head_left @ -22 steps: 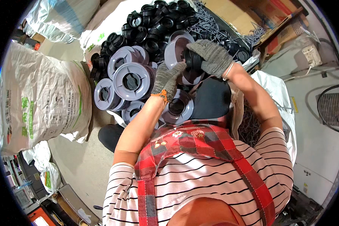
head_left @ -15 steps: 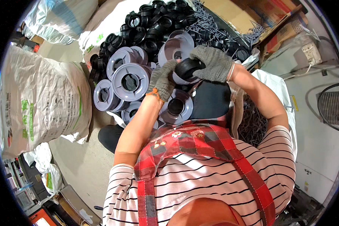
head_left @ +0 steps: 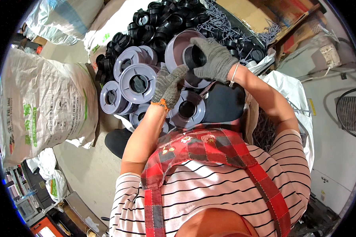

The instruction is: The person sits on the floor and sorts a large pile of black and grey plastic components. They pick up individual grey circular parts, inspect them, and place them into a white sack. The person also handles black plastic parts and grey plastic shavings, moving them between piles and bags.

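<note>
Both my hands wear grey knitted gloves. With my right hand (head_left: 216, 58) I grip a black threaded plastic ring (head_left: 194, 57), fingers over its top and thumb below. The ring sits at the open mouth of a large lilac-grey plastic cup-shaped part (head_left: 175, 50), tilted above my lap; how deep it reaches is hidden. My left hand (head_left: 169, 85) is closed at the cup's lower left rim, steadying it. Close by my left hand lie several lilac-grey flanged parts, one with a black centre (head_left: 138, 83), another with a dark round opening (head_left: 187, 109) below it.
A heap of black plastic rings (head_left: 160, 29) lies ahead, with thin grey plastic sticks (head_left: 221, 24) to its right. On the left stands a full white woven sack (head_left: 47, 102). Cardboard (head_left: 249, 14) lies far right, near a wall socket (head_left: 330, 55).
My right hand has moved up with the black ring and turned it, so it now faces into the cup's mouth. My left hand stays near the cup's rim.
</note>
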### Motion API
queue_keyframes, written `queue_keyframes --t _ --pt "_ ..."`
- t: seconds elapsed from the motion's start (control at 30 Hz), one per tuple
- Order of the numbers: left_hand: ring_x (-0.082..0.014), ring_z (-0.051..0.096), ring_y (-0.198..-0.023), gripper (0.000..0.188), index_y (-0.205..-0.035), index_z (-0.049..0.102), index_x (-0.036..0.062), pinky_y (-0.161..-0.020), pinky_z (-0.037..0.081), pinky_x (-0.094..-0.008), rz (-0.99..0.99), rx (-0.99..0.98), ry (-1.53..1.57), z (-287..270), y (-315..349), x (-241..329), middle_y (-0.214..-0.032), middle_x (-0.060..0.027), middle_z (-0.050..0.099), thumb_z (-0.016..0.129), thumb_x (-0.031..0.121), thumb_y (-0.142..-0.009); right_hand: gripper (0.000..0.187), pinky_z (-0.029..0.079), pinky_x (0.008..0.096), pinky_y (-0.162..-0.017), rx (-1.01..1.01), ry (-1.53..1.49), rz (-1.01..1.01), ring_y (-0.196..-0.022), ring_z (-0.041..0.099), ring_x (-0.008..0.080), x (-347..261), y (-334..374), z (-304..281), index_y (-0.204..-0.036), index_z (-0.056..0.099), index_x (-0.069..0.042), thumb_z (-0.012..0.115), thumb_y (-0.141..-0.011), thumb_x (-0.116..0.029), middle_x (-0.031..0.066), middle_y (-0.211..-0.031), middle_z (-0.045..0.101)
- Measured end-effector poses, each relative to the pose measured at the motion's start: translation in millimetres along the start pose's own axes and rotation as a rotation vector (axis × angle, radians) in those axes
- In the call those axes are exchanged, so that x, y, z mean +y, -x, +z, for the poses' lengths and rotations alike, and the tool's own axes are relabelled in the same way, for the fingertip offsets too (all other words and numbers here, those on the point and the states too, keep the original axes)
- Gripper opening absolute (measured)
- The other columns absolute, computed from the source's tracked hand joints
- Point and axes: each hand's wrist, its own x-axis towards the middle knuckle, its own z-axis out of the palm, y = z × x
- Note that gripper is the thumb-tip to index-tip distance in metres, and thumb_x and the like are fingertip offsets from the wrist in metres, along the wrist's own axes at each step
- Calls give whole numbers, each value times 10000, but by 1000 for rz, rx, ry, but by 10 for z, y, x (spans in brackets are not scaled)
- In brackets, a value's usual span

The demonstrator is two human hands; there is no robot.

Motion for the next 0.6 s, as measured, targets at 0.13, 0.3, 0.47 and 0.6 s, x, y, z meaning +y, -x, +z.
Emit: queue_keyframes --t 0.13,0.3,0.47,0.6 --pt "-66 490 -584 188 -845 614 36 -488 359 -215 -30 -118 -65 -206 -120 -84 -721 -7 575 681 199 -780 740 368 409 -970 -106 298 -192 -1105 460 383 22 19 -12 -1220 413 1 714 -603 -277 258 -1150 482" --pt "-73 556 -702 276 -1008 598 24 -573 429 -206 -115 -225 136 -152 -51 22 -840 -35 625 667 186 -795 770 347 449 -985 -169 28 -29 -1152 424 366 -88 29 -101 -1237 403 0 740 -602 -276 249 -1205 449" --pt "-172 598 -911 401 -1149 515 5 -774 492 -312 98 -171 -206 -82 21 -14 -1005 -94 622 645 144 -796 740 456 384 -861 -293 -385 517 -974 559 354 39 -19 58 -1166 483 25 770 -605 -361 204 -1037 570" --pt "-157 591 -908 428 -1149 516 -15 -771 487 -298 136 -186 -422 -45 20 24 -1010 -93 623 660 158 -785 774 431 376 -900 -74 -10 226 -1017 537 364 169 100 196 -1191 459 28 764 -605 -375 239 -1085 546"
